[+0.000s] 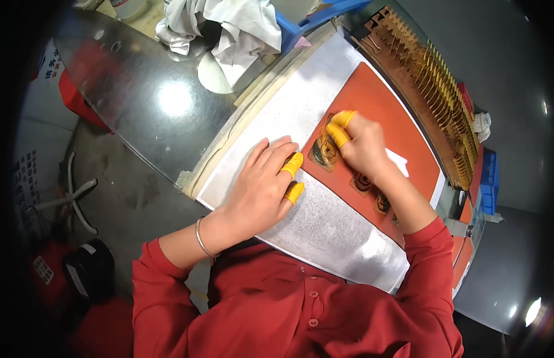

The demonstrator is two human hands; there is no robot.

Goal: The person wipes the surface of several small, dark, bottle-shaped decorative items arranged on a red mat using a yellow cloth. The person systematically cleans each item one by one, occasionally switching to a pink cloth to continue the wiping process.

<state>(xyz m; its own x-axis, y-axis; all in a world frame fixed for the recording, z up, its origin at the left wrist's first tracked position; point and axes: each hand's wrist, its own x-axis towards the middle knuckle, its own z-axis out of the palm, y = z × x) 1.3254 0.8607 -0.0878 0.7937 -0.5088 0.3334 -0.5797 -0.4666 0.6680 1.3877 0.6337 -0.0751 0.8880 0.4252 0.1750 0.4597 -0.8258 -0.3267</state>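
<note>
Shiny metal covered the counter [139,95] in front of you, with a crumpled white cloth [223,30] lying at its far edge. Across the counter sat a pale grey board [325,227], and on it an orange-red mat [384,119]. Beyond the mat stood a rack of brass-coloured toothed pieces [444,101]. Your left hand [262,188] lay flat and spread on the grey board, holding nothing, its yellow-capped fingertips [293,164] right at the mat's near edge. Your right hand [360,143] was curled narrow, its yellow-capped fingertips [338,134] pressing down on a small dark round patterned piece [322,152] on the mat. More such pieces [362,182] lay in a row along the mat beside your right forearm
</note>
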